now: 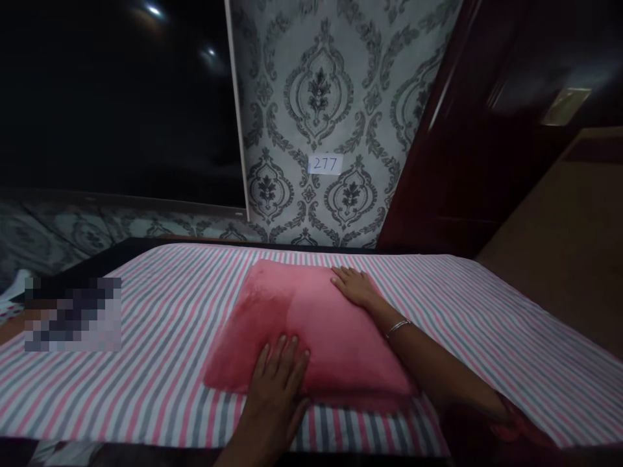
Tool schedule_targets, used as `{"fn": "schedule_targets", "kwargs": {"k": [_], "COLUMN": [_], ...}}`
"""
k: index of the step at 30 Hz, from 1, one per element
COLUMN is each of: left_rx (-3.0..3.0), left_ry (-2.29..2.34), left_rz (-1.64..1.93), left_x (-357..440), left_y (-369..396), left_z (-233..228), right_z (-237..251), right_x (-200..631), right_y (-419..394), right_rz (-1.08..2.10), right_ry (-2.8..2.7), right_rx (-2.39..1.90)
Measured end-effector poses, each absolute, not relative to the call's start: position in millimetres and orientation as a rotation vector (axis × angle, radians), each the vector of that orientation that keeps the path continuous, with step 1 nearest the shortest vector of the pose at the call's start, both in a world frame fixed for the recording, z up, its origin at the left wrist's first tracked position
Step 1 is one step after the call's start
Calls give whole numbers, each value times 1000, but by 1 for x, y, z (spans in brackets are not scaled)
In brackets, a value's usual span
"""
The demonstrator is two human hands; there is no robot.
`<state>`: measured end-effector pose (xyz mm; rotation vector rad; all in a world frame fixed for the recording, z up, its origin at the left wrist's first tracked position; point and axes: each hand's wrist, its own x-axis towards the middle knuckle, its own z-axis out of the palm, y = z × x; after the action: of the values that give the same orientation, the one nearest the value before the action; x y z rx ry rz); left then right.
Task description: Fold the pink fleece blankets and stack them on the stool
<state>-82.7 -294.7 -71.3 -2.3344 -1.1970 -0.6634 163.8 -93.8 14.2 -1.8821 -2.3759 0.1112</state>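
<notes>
A pink fuzzy pillow [321, 331] lies flat in the middle of a bed covered by a pink, grey and white striped sheet [160, 324]. My left hand [277, 376] rests palm down on the pillow's near edge, fingers spread and pointing away from me. My right hand [355, 285] lies flat on the pillow's far right corner, with a silver bangle on its wrist. Neither hand grips anything.
Behind the bed stands a wall with grey damask wallpaper and a small label reading 277 [325, 164]. A dark window or screen [117, 97] fills the upper left. A dark wooden door [487, 130] is at the right. A blurred patch sits at the bed's left edge.
</notes>
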Motion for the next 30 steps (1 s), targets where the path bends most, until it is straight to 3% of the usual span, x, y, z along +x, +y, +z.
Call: {"fn": "schedule_targets", "kwargs": {"k": [4,9,11,18,25,30], "left_rx": [-2449,-2624,-2802,-3044,-2748,-2677], "left_ry": [-1250,-1400,-1381,-1225,-1909,-1991], "left_rz": [-741,-947,-900,-223,-231,-299], "left_x": [-94,-103,-97,-94,-147,-157], "left_y": [-302,-286,-262,-140,-65,-57], "left_z": [-50,14,33,19,7,1], "right_z": [26,17,10,4,6,7], "right_x": [138,95,88,93,96,95], "right_y": [-122,-194,-213,-218,-217,-216], "right_rz": [78,221,270,509,662,662], "right_ry": [-2403,-2750,-2743,-2751,-2784,-2769], "right_rx": [-1732,-840,-685,-786,-811,-824]}}
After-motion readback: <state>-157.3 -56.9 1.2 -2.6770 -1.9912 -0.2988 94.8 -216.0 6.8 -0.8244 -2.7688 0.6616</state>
